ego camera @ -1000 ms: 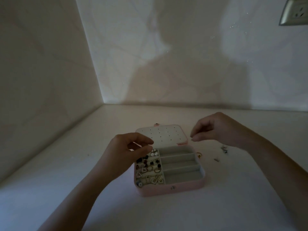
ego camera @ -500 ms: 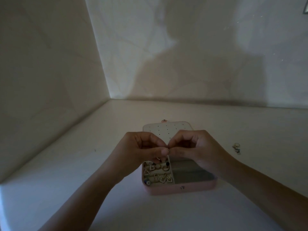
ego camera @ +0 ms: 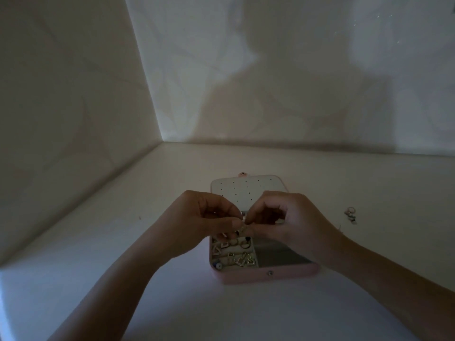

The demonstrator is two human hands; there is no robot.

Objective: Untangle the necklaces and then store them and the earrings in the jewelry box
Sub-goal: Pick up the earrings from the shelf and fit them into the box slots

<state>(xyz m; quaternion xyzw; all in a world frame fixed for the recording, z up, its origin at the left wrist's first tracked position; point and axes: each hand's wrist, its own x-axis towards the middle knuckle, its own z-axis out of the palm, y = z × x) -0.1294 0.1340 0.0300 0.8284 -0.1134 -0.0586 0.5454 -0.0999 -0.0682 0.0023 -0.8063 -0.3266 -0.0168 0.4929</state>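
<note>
Our left hand (ego camera: 197,225) and right hand (ego camera: 290,225), lately apart, are jointly pinching an earring (ego camera: 242,223) over the jewelry box (ego camera: 266,276) for storing.

Dim, soft shadows on walls, wide-angle distortion

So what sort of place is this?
Probably a home, though dimly lit: a white counter set into a corner of pale walls, an open pink jewelry box on it with earrings inside, more loose earrings lying to its right. The left hand and right hand pinch a small jewelry piece above it.
</note>
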